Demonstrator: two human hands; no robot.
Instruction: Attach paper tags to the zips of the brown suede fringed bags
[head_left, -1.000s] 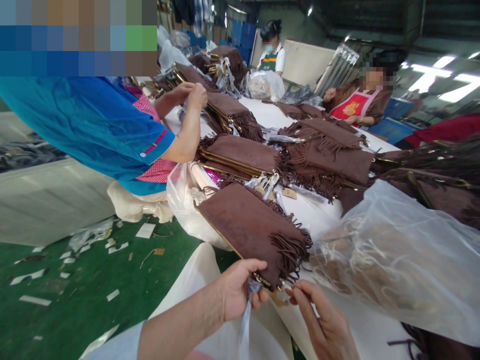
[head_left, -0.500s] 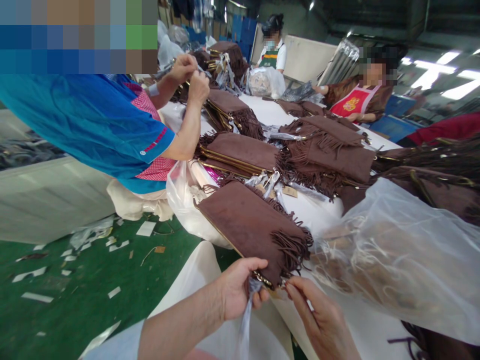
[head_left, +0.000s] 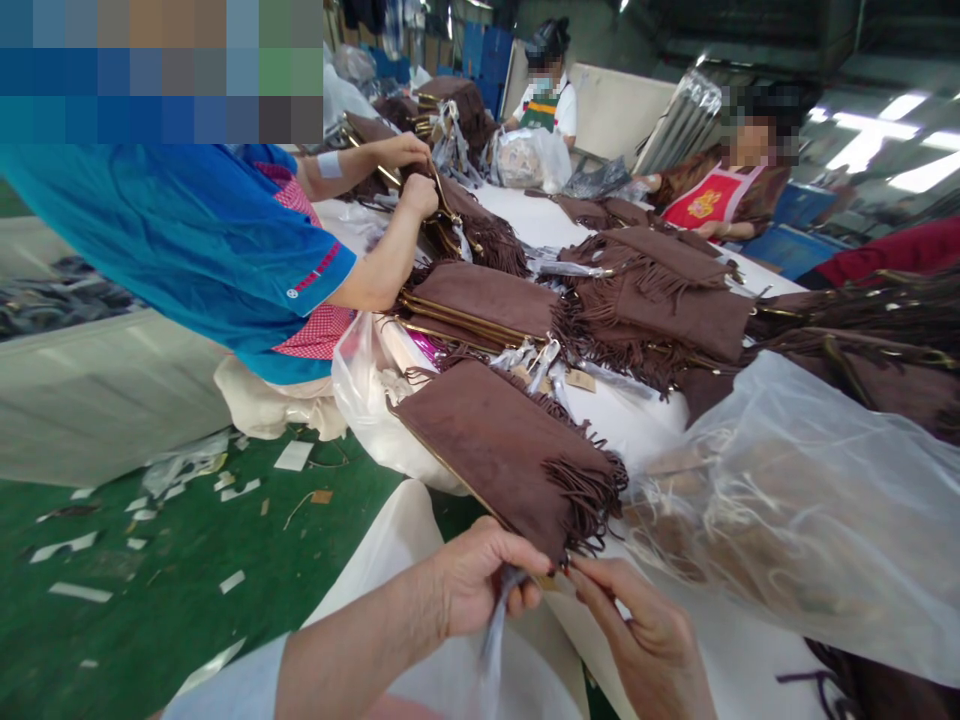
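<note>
A brown fringed bag (head_left: 495, 440) with a gold zip edge lies flat on the near end of the table. My left hand (head_left: 487, 575) is closed around its near corner, thumb on top, with a strip of clear plastic hanging below the fingers. Right beside it, my right hand (head_left: 645, 620) pinches something small at the same corner; the fingertips hide what it is. The fingertips of both hands almost meet there. The bag's dark fringe (head_left: 592, 490) spreads above my right hand.
More brown bags (head_left: 487, 300) lie in stacks along the white table. A clear plastic sack (head_left: 810, 520) of tan, stringed items is at right. A co-worker in blue (head_left: 225, 250) handles a bag at left; two others stand farther back. Scraps litter the green floor (head_left: 187, 590).
My left thumb has slid right along the bag's corner toward my right fingertips. The co-worker's hands have moved down and right, onto a bag.
</note>
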